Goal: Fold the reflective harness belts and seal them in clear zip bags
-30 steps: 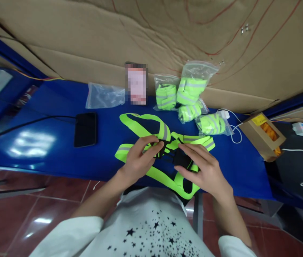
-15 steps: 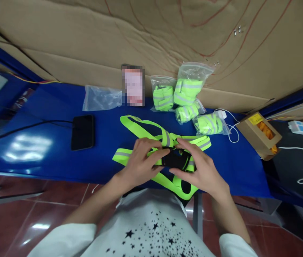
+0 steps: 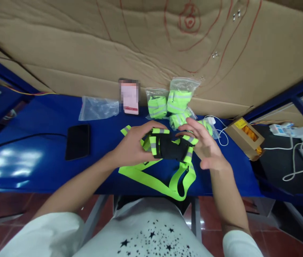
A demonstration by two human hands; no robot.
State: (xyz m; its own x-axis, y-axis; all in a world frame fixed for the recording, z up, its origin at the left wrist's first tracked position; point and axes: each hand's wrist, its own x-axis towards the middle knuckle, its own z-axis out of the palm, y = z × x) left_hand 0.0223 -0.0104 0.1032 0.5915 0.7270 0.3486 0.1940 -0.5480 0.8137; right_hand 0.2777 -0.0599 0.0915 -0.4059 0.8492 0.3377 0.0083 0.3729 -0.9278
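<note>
A neon-green reflective strap harness (image 3: 151,176) with grey bands and a black middle piece (image 3: 170,150) lies partly on the blue table (image 3: 33,160). My left hand (image 3: 131,148) grips the bunched straps and black piece from the left, lifted above the table. My right hand (image 3: 205,148) holds the right end of the black piece with thumb and fingertips, the other fingers spread. Loose green loops hang down over the table's front edge toward my lap.
Behind my hands, several clear bags of folded green straps (image 3: 174,103) lean on a cardboard wall (image 3: 140,46). An empty clear bag (image 3: 98,108), a card (image 3: 129,97), a black phone (image 3: 78,141) with cable, a small cardboard box (image 3: 244,137) and white chargers (image 3: 291,130) stand around.
Both hands have gathered the straps together and lifted the bundle off the table, farther from me. The harness is more bunched than before. The camera has tilted upward.
</note>
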